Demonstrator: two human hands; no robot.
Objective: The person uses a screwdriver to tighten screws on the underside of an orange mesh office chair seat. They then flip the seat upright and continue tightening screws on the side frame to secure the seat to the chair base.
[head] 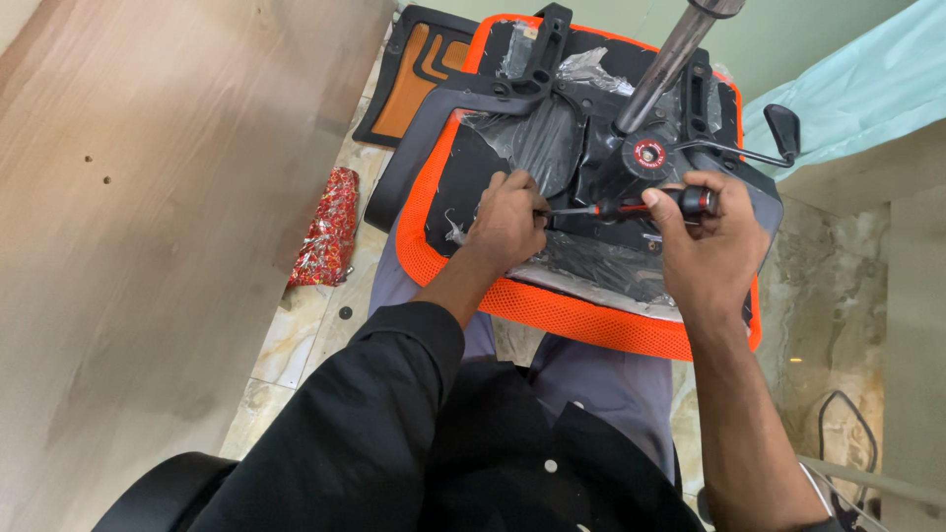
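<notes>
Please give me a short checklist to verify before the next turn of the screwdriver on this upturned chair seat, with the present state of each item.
1. Right hand grips screwdriver handle: ok.
2. Left hand steadies the shaft near the tip: ok.
3. Tip seated in a screw: cannot tell, fingers hide it.
4. Chair seat rests on the lap: ok.
5. Metal column clear of both hands: ok.
6. Plastic wrap away from the tip: cannot tell.

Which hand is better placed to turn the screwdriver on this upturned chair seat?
Right hand, probably: it grips the screwdriver by its handle. The left hand rests at the tip, on the seat's underside, steadying it.
</notes>
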